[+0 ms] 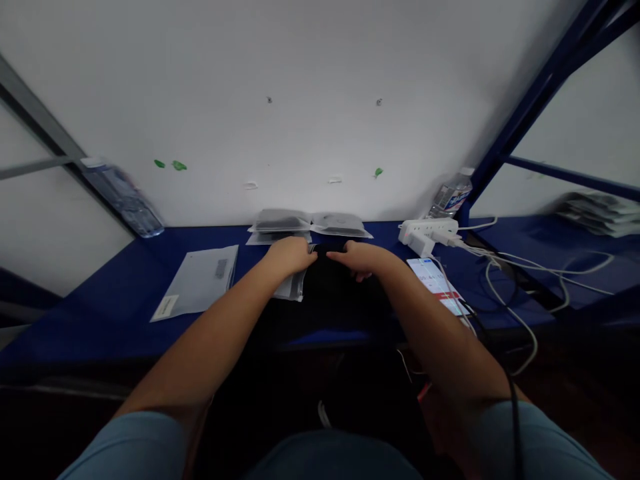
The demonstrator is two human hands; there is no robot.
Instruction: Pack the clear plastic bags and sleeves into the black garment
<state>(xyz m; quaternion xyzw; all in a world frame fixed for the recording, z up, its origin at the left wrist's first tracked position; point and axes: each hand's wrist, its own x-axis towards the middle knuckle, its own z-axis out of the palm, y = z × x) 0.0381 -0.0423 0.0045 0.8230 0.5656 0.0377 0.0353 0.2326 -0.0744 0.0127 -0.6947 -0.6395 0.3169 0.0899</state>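
Note:
A black piece of cloth-like material (pixel 327 300) lies on the blue table in front of me; its dark folds make its exact kind hard to tell. My left hand (pixel 293 255) is closed at its far left edge, thumb pointing inward. Opposite it, my right hand (pixel 359 259) has curled fingers at the far right edge, also closed on the black material. Part of a frosted zip bag (pixel 290 288) shows under my left wrist, beside the black material. Just beyond my hands lie a stack of filled frosted bags (pixel 280 220) and another filled bag (pixel 341 224).
A flat frosted bag (pixel 200 280) lies left on the blue table (pixel 120 280). Bottles stand at the back left (pixel 125 197) and back right (pixel 453 193). A power strip (pixel 429 232), a lit phone (pixel 437 285) and loose white cables (pixel 500 300) occupy the right side.

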